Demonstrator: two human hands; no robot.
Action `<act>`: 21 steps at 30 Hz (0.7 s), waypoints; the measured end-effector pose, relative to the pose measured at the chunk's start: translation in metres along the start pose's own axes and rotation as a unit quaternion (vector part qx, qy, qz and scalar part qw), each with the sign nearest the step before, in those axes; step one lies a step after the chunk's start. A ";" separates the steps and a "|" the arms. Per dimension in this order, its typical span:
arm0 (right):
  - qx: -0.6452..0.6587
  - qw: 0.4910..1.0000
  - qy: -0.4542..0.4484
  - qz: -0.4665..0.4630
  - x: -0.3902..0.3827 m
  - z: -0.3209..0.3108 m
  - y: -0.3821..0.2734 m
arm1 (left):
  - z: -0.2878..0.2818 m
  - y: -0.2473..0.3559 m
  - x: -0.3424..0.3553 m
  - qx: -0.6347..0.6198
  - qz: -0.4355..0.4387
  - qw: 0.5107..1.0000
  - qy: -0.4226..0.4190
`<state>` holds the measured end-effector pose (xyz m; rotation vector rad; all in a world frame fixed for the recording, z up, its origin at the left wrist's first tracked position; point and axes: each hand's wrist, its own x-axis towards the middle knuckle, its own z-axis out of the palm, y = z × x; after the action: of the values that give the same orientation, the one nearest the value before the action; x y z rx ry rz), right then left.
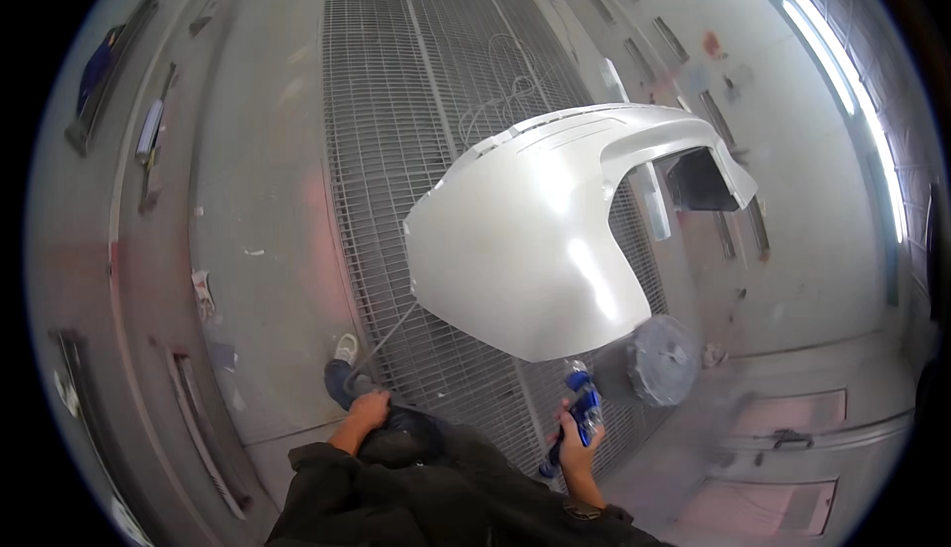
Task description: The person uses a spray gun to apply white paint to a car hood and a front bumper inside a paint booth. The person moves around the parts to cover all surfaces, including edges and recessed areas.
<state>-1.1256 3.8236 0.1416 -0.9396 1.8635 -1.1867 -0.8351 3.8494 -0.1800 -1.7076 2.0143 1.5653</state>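
Spray gun [584, 406], blue with a bright metal tip, is in the right hand [575, 445] at lower centre of the head view, just beside the near edge of a large white body panel [505, 260]; contact between tip and panel cannot be confirmed. Right hand: fingers clamped on the handle. Left hand [370, 408]: low by the person's leg, next to a thin grey hose [388, 335]; whether it grips the hose cannot be told.

Floor: metal grating [381, 161] beneath the panel, bordered by grey surfacing [263, 339] bearing a pinkish stain and pale scraps. Thin tubing [500, 106] lies in loops beyond the panel. Room: grey, with bright light strips [832, 61] at right and pinkish rectangular panels [792, 411] at lower right.

Containers: a round item [664, 361] under wrinkled, translucent sheeting stands near the panel; contents not visible.

Materials: body panel smooth and glossy, curved, with a wide arched cut-out and a slotted far edge. Grating: narrow, regular mesh. Sleeves: dark cloth.
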 end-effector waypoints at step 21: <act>0.062 0.893 0.435 0.092 -0.084 0.298 -0.077 | -0.355 -0.125 0.175 0.250 0.262 0.887 -0.288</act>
<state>-0.8143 3.7520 0.1358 -0.1082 2.4282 -1.7474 -0.6215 3.4940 -0.1965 -0.4564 2.3272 1.2595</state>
